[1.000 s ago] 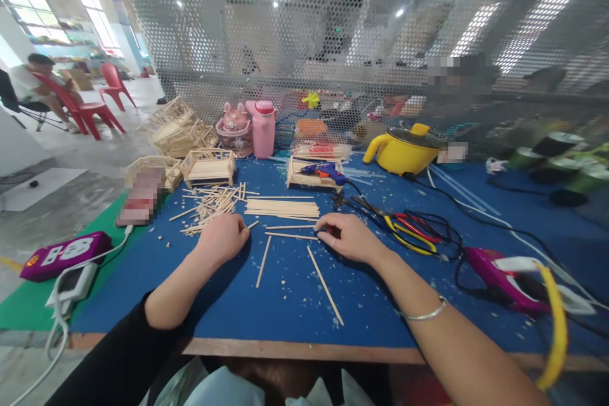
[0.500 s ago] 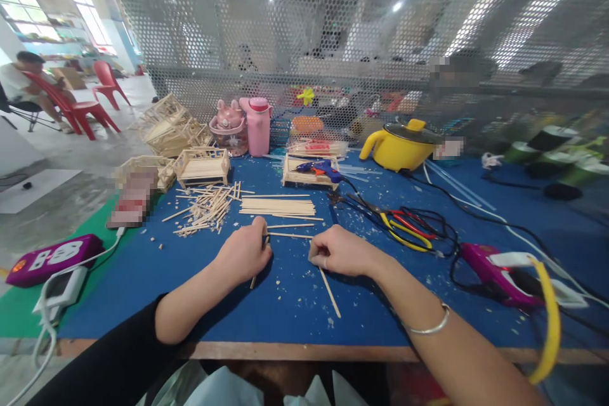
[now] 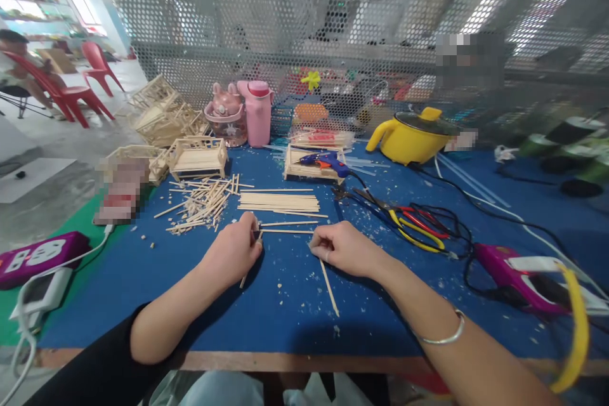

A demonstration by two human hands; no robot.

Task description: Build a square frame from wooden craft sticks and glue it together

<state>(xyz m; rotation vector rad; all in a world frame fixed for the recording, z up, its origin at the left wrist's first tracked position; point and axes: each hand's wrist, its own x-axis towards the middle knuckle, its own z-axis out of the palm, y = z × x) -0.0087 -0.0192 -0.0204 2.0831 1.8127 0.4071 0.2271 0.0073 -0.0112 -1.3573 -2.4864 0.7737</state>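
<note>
Counting from the head view: two bare hands, four slim, straight wooden sticks between or under them. Two crosswise sticks (image 3: pixel 294 228) lie nearly parallel on the blue, crumb-flecked table (image 3: pixel 295 323). Left hand (image 3: pixel 234 248): fingers curled together over the upper end of one left slanting stick (image 3: pixel 244 280); cannot tell whether clamped on it. Right hand (image 3: pixel 349 247): thumb and fingertips together at the upper end of one right slanting stick (image 3: pixel 330 288); firmness of grip likewise unclear. Beyond: one flat row of sticks (image 3: pixel 278 202), one jumbled heap of stick pieces (image 3: pixel 204 203), overlapping, uncounted. One blue plastic glue gun (image 3: pixel 323 161) rests on one slatted wooden frame (image 3: pixel 295 170).
</note>
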